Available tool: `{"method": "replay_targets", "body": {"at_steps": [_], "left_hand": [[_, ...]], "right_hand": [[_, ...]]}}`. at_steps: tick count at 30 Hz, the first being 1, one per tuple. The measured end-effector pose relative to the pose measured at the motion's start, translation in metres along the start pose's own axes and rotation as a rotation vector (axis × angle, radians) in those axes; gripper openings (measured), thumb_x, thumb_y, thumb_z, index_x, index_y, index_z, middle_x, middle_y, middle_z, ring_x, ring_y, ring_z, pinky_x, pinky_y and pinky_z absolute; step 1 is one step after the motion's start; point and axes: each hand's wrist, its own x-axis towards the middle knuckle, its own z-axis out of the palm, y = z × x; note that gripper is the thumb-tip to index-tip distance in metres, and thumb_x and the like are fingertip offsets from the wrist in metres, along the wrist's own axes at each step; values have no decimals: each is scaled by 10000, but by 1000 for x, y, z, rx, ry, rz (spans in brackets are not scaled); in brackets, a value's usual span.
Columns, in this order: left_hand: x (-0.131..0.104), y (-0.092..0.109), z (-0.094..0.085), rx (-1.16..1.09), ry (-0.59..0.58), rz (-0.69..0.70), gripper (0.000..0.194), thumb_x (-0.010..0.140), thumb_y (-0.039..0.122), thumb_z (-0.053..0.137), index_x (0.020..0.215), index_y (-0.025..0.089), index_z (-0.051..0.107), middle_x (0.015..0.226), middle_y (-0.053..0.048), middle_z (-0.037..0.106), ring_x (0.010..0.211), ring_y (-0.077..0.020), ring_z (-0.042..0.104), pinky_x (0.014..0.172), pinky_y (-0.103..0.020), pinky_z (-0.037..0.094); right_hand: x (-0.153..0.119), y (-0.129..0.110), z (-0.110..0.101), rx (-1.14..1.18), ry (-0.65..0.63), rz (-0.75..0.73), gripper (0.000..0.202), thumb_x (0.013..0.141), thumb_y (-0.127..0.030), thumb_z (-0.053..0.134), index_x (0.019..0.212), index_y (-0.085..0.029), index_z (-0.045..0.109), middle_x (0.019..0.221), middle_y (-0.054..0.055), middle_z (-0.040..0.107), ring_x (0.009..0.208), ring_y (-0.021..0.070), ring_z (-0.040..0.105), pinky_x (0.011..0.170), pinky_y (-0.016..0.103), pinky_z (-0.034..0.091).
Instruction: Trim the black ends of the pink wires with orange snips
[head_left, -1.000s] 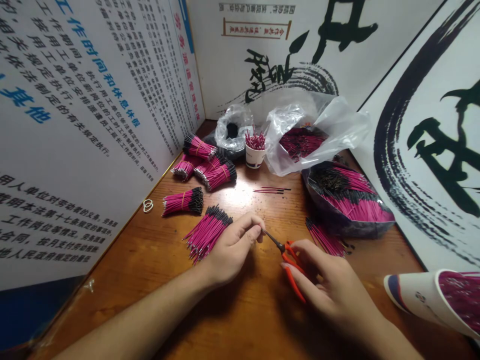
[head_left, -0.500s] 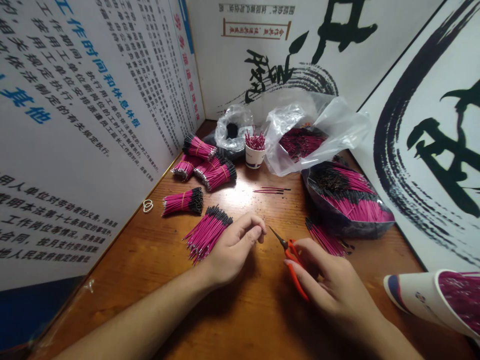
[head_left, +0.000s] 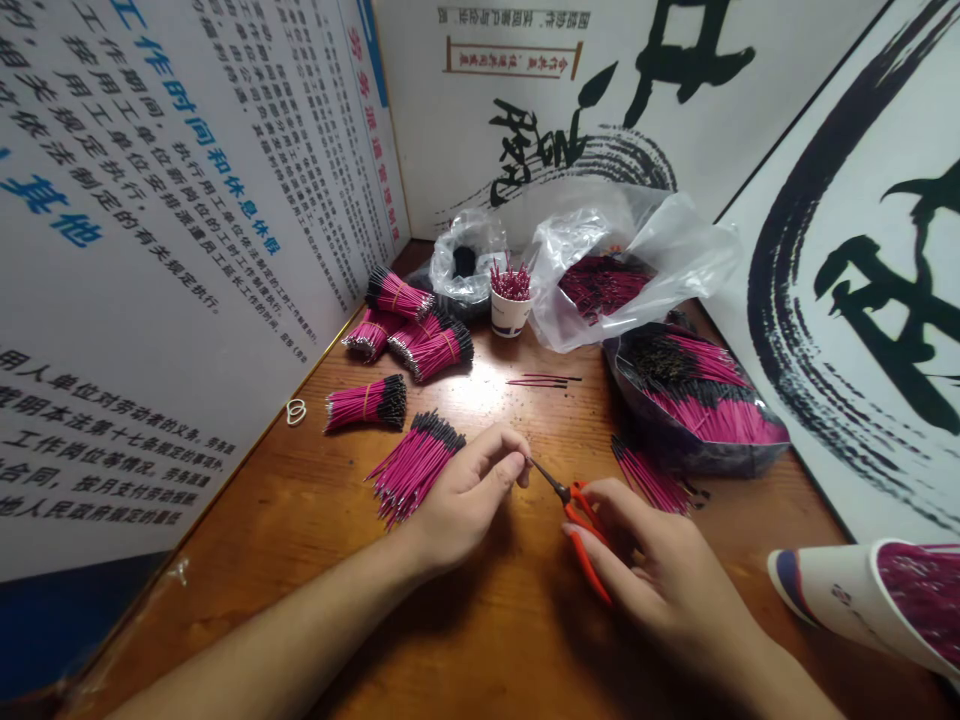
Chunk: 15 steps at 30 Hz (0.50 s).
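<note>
Over the middle of the table, my left hand (head_left: 476,490) is closed in a pinch; whatever sits between thumb and fingertips is too small to make out. My right hand (head_left: 660,560) grips a pair of orange-handled scissors (head_left: 583,520), whose dark pointed blades reach the left fingertips. Beside my left wrist lies a loose pile of pink wires (head_left: 416,465) with black ends. To the right of the scissors, a smaller group of pink wires (head_left: 651,478) rests on the wood. A few single wires (head_left: 544,381) lie farther back.
Banded wire bundles (head_left: 427,345) are stacked at the back left, with another bundle (head_left: 364,403) nearer. A paper cup (head_left: 511,318) of wires stands behind. Plastic bags (head_left: 720,450) of wires sit at right; a second cup (head_left: 832,585) tilts at the right edge. Rubber bands (head_left: 296,412) lie left.
My right hand has shifted slightly left with the scissors, bringing the blade tips to the left fingertips. The left hand has barely moved.
</note>
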Motion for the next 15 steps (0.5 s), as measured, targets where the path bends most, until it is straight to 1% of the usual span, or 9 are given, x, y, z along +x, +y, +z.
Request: {"method": "replay_targets", "body": {"at_steps": [4, 9, 15], "left_hand": [[0, 1, 0, 20, 3, -11, 173, 953, 324, 464, 884, 174, 514, 714, 15, 482, 651, -117, 409, 646, -254, 344], [0, 1, 1, 18, 6, -13, 171, 949, 319, 470, 873, 172, 514, 714, 15, 474, 646, -115, 403, 638, -253, 342], [0, 0, 1, 10, 13, -2, 161, 949, 305, 465, 882, 170, 520, 720, 17, 479, 628, -106, 393, 622, -249, 336]], "right_hand": [[-1, 0, -1, -9, -8, 4, 128, 934, -330, 490, 877, -220, 523, 577, -50, 531, 480, 115, 495, 475, 212, 373], [-1, 0, -3, 6, -11, -1, 140, 950, -321, 458, 917, -218, 548, 607, -31, 591, 500, 124, 539, 497, 217, 400], [-1, 0, -2, -1, 4, 16, 144, 938, -342, 477, 883, -219, 530, 589, -36, 564, 486, 120, 513, 482, 217, 390]]}}
